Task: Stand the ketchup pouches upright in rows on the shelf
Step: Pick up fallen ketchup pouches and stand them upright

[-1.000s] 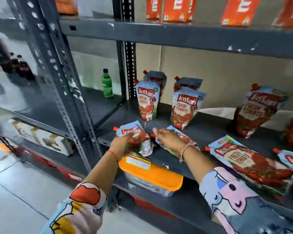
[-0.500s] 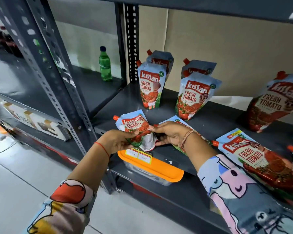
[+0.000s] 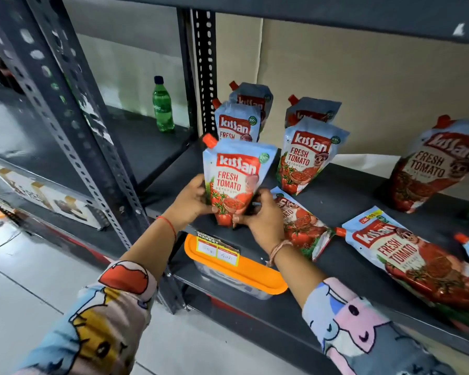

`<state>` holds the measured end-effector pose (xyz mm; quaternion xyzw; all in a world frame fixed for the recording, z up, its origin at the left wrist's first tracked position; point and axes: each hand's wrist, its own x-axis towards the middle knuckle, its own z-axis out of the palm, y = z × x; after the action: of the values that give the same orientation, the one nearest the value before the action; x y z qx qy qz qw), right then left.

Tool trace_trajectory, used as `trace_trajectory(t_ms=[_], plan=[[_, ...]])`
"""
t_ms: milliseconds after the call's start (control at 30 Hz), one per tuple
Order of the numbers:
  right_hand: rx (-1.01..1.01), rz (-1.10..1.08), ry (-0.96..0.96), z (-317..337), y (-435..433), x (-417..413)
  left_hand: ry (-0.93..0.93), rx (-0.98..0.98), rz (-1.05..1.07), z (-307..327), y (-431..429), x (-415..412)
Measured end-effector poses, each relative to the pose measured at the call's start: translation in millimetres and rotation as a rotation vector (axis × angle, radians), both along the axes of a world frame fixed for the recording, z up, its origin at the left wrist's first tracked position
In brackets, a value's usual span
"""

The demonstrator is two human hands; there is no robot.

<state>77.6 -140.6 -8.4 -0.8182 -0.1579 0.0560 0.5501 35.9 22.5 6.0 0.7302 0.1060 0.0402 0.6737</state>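
From the head camera, I have both hands on one blue-and-red plastic ketchup pouch with a red corner spout [image 3: 234, 182], held upright at the front edge of the dark grey metal shelf [image 3: 349, 196]: my left hand [image 3: 191, 200] clasps its left lower side and my right hand [image 3: 260, 219] wraps its base, fingers [image 3: 259, 197] closed on the gusset, seemingly to spread the bottom so the pouch will stand alone. The held pouch sits directly in front of the left standing column, two pouches [image 3: 237, 123] one behind the other, which suggests it will become that column's front member. Just right of the held pouch a second column of two [image 3: 307, 155] stands, and farther right a larger pouch [image 3: 433, 166] leans upright. Right of the held pouch, a flat pouch [image 3: 301, 223] lies partly under my right wrist, with another big one [image 3: 417, 261] beyond it, still to be stood.
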Motion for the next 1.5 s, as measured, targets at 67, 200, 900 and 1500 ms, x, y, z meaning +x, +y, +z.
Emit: trace_trajectory(t_ms=[67,200,900,1500], plan=[[-0.005,-0.027,-0.070,-10,-1,-10,-0.001,0.045,-0.002,-7,1,1],[-0.026,-0.059,-0.143,-18,2,-13,0.018,0.018,-0.022,-13,6,4],[-0.393,-0.229,-0.447,48,-71,9,-0.023,0.143,0.557,-25,-66,-44],[-0.233,0.082,0.564,37,-149,38,0.364,-0.720,0.207,1,-213,-20]])
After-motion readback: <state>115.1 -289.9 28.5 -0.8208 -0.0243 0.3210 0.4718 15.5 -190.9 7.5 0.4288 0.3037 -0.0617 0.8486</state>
